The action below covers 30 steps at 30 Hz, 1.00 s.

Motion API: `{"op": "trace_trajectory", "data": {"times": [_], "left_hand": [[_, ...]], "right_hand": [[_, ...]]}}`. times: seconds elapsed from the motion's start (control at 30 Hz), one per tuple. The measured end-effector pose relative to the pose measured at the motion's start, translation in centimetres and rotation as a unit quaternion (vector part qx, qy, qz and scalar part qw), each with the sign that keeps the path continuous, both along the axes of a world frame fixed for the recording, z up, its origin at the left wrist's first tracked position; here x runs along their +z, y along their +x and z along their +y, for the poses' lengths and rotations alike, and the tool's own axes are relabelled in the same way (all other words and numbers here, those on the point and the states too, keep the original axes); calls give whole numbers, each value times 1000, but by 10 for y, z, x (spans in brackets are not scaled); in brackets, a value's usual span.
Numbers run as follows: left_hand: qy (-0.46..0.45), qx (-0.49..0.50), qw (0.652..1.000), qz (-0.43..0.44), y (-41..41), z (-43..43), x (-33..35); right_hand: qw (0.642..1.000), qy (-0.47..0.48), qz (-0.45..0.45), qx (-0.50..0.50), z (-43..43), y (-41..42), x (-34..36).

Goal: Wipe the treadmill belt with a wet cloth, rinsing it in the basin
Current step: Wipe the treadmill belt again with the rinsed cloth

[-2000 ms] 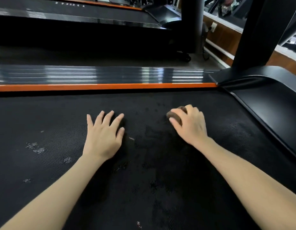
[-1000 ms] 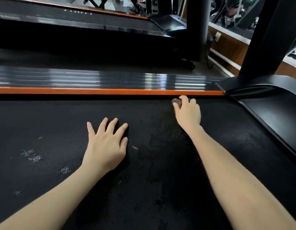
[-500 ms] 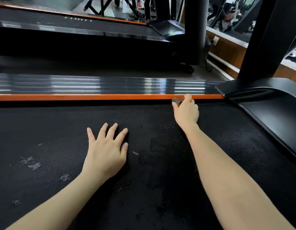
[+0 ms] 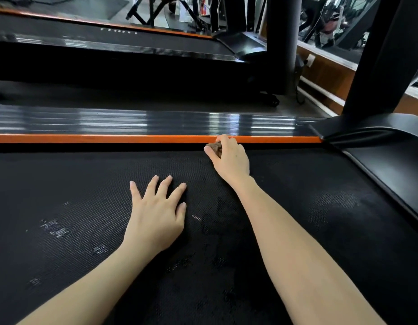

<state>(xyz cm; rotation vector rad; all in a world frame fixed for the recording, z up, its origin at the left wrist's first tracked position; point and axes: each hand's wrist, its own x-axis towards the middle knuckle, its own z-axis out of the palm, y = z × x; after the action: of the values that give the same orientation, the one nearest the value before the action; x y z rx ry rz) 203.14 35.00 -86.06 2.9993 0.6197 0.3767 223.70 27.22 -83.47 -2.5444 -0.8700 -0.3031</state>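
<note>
"Gripping the cloth [image 4: 215,146] tight, is it, that right hand [image 4: 230,160]?"

"Yes, its fingers are curled round a small brown wad of it. They press it on the belt [image 4: 86,184] at the far edge, right against the orange strip [image 4: 86,138]. One fingertip lies over the strip."

"And the left hand [image 4: 156,214]?"

"Flat on the belt nearer the person, fingers spread and straight, holding nothing. It looks like a brace."

"What could go wrong?"

"The dark gap between belt and strip, I'd say. A loose corner of cloth, or a fingertip, could catch there if the wipe runs hard along it. Leaning on the left palm could also drag the belt, should it roll free, and tip the person forward."

"Anything missed?"

"Pale marks [image 4: 54,228] sit on the belt left of the braced hand, well apart from the cloth. A wad that small may go dry or dirty before reaching them, and I see no basin to rinse it in."
</note>
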Motion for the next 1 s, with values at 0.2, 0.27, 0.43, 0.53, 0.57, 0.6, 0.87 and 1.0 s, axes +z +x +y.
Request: {"op": "trace_trajectory", "data": {"times": [0.2,0.27,0.43,0.53,0.57,0.6,0.87,1.0], "left_hand": [[-20,1,1000,8,0,1,0],[-19,4,1000,8,-1,1,0],[-24,7,1000,0,-3,-2,2],[-24,9,1000,5,-3,-2,4],[-26,8,1000,5,-3,-2,4],[-27,8,1000,5,-3,-2,5],[-31,6,999,26,-4,-2,9],[-26,1,999,37,-6,-2,12]], "right_hand": [[996,-30,-21,87,-29,-36,-3],[993,-16,-23,114,-52,-67,-4],[979,-40,-91,177,-117,-123,-6],[976,-86,-129,154,-109,-107,-3],[981,-85,-120,123,-101,-103,-1],[988,-79,-102,90,-94,-100,0],[978,-51,-79,187,-167,-205,-2],[991,-53,-75,101,-170,-180,-2]]}}
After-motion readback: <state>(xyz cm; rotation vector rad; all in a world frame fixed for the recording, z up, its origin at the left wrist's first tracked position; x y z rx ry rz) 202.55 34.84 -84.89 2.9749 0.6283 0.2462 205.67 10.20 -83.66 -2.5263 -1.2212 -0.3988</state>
